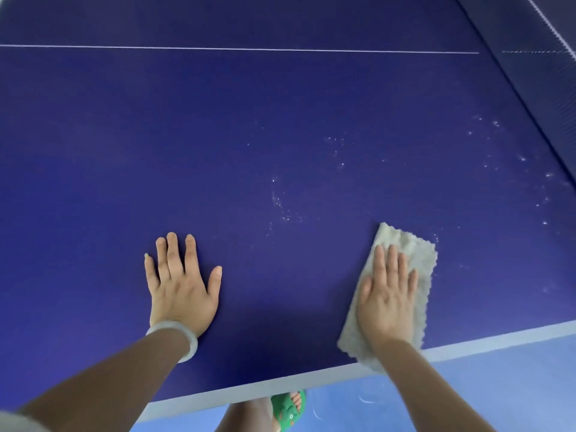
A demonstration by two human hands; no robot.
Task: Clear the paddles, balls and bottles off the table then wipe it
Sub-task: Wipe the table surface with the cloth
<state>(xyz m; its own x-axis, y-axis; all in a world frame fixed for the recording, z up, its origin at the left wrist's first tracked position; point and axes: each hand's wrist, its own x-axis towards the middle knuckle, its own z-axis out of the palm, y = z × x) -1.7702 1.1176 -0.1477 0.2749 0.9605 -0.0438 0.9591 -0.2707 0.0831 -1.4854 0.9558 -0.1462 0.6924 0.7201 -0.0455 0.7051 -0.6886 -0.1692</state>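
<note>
Fingers straight, the right hand (388, 302) presses the pale folded fleecy cloth (414, 263) flat on the dark blue table-tennis table (249, 135), probably to wipe the white specks (280, 204) ahead, while the empty left hand (180, 285), well apart, lies flat, seemingly for support.

the floor (505, 388) is light blue with faint white scuffs.

Fluffy cloth (417, 254), matt smooth table (218, 135)

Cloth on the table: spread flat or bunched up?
Flat, not bunched: the cloth lies as a long strip on the table under the flat right hand.
</note>
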